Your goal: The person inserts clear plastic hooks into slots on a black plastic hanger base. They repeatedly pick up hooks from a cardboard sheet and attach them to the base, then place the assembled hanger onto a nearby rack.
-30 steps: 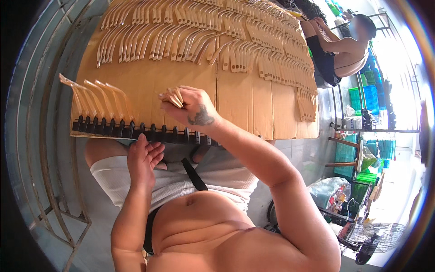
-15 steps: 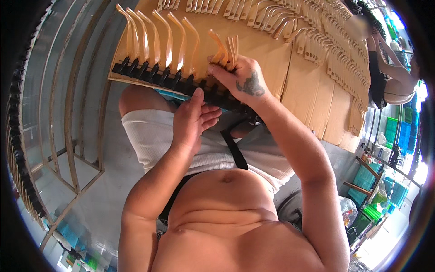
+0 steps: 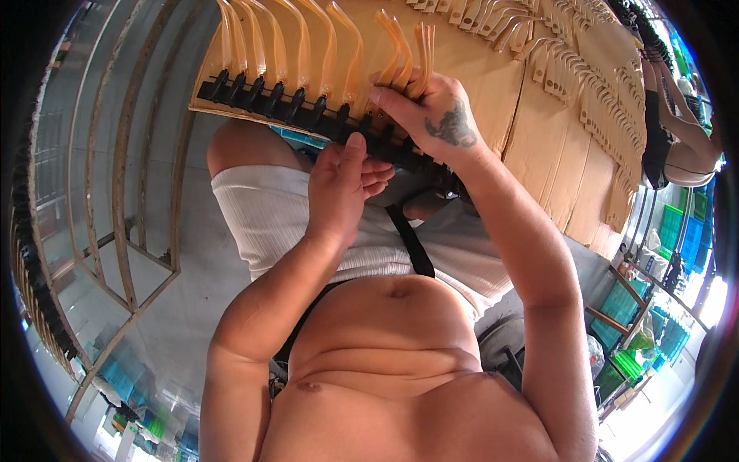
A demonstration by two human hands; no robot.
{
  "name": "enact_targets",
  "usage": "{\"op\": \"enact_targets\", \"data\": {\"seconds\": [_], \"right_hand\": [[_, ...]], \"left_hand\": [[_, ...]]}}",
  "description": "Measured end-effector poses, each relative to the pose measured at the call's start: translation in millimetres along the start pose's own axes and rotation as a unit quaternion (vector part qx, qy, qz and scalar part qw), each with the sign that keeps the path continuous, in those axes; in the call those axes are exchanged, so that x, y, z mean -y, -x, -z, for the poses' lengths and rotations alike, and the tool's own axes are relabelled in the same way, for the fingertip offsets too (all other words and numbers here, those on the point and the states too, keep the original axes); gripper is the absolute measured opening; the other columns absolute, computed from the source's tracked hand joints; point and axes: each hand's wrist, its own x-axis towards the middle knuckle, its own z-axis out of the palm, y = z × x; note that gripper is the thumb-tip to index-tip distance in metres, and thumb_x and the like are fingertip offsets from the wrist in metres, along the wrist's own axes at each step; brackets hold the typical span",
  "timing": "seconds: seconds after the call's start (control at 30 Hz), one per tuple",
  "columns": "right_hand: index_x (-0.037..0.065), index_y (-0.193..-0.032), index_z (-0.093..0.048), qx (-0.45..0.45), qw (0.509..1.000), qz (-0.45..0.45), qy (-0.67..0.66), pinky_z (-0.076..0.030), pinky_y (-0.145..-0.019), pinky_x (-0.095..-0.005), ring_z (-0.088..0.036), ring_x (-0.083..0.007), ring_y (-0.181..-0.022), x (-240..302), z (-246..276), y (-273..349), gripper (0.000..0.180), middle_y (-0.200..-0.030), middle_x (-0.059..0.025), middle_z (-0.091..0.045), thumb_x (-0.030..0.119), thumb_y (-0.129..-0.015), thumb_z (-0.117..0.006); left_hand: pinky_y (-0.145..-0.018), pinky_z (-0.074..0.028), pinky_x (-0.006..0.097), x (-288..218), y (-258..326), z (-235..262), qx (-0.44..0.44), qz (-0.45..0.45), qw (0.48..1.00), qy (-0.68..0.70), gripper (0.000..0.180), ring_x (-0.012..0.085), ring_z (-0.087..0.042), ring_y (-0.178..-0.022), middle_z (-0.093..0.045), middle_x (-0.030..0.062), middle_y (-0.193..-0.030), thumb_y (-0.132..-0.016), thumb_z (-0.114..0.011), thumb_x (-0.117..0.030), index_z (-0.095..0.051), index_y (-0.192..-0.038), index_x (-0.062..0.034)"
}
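Observation:
My right hand [image 3: 435, 108] is closed round several amber, see-through eyeglass temples [image 3: 426, 58], their curved tips sticking up past the fingers. It is over the right part of a black clip rack [image 3: 296, 112]. More amber temples [image 3: 329, 61] stand in a row in the rack's clips, curved ends pointing away from me. At the near edge of the rack is my left hand [image 3: 342, 181], its thumb raised against the rack and its fingers loosely bent and apart. Whether the thumb presses a clip is unclear. My right hand hides the lower ends of the temples it holds.
The rack rests along the near edge of a cardboard-covered surface [image 3: 531, 146]. Many pale temples [image 3: 593, 108] lie on it in rows at the far right. Metal frames [image 3: 123, 192] stand on the left. Another person [image 3: 685, 146] is at the far right, near green and blue crates [image 3: 672, 227].
The rack, temples and both hands appear slightly farther right, as the whole view has shifted. My right hand keeps its hold on the temples; my left hand stays at the rack's near edge.

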Motion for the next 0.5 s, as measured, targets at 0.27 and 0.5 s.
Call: {"op": "enact_targets", "data": {"seconds": [0.27, 0.5], "right_hand": [[0.001, -0.094, -0.066, 0.071, 0.997, -0.025, -0.013, -0.051, -0.061, -0.0281, -0.065, -0.0146, -0.065, 7.8, 11.4, 1.8, 0.021, -0.075, -0.0086, -0.068, 0.02, -0.085, -0.067], [-0.001, -0.098, -0.064, 0.113, 0.99, -0.051, -0.07, -0.05, -0.063, -0.0231, -0.061, -0.0071, -0.071, 3.3, 29.2, 6.2, 0.016, -0.081, -0.0054, -0.067, 0.01, -0.088, -0.065]], "left_hand": [[-0.073, -0.051, 0.032, -6.1, 3.6, -1.4, 0.009, 0.037, 0.999, 0.004, 0.046, 0.021, -0.067, -0.082, -0.067, 0.0107, -0.086, -0.09, -0.057, -0.053, -0.051, -0.095, -0.0076], [-0.076, -0.051, 0.033, 1.7, 6.9, -11.5, 0.051, 0.056, 0.997, -0.027, 0.044, 0.0229, -0.066, -0.089, -0.066, 0.0123, -0.093, -0.089, -0.059, -0.05, -0.049, -0.096, -0.0079]]}}
